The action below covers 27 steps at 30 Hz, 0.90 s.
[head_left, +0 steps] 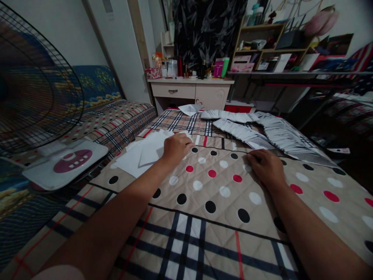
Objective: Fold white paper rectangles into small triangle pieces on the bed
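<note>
My left hand is at the right edge of a loose pile of white paper sheets, its fingers curled and closed. Whether a sheet is pinched in them is hidden. Further right, my right hand is low over the polka-dot bedspread, fingers bent together; anything inside them is too hidden to make out. Just beyond it lie long overlapping rows of folded white paper pieces, with a shorter row to their left. One separate folded white paper rests at the bed's far edge.
A large fan with a white and purple control base stands close on the left. Behind the bed are a white dresser crowded with bottles and boxes, and a wooden shelf above a desk on the right.
</note>
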Motion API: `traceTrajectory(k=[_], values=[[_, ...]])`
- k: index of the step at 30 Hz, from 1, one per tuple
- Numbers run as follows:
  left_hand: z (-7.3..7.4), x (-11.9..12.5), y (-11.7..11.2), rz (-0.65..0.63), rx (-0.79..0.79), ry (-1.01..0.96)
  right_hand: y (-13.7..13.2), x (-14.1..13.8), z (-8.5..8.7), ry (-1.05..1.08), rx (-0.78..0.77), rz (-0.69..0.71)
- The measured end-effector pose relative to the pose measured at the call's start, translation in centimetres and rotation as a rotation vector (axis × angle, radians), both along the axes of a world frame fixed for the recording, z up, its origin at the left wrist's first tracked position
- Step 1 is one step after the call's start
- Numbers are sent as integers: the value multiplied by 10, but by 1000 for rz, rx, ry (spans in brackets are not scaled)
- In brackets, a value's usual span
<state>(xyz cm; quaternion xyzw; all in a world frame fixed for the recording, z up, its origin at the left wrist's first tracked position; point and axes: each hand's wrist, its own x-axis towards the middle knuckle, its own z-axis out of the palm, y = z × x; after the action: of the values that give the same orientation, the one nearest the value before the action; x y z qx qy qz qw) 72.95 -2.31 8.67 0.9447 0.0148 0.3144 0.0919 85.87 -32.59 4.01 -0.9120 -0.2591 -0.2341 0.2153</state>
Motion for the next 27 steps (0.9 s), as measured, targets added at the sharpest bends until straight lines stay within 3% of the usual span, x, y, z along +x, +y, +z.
traceTrajectory(k=[3, 6, 11, 17, 22, 27], values=[[-2, -13, -44, -304, 215, 9, 7, -11, 3, 90, 124, 38], [-7, -26, -79, -516, 362, -15, 19, -29, 8, 348, 342, 106], [-17, -33, -93, -698, 463, 33, 43, -46, 6, 701, 638, 253], [-25, -31, -92, -781, 450, 74, 50, -43, 0, 656, 734, 251], [-26, -30, -92, -779, 340, 95, 51, -50, 6, 420, 683, 295], [-27, -30, -91, -794, 254, 111, 51, -61, 15, 322, 545, 564]])
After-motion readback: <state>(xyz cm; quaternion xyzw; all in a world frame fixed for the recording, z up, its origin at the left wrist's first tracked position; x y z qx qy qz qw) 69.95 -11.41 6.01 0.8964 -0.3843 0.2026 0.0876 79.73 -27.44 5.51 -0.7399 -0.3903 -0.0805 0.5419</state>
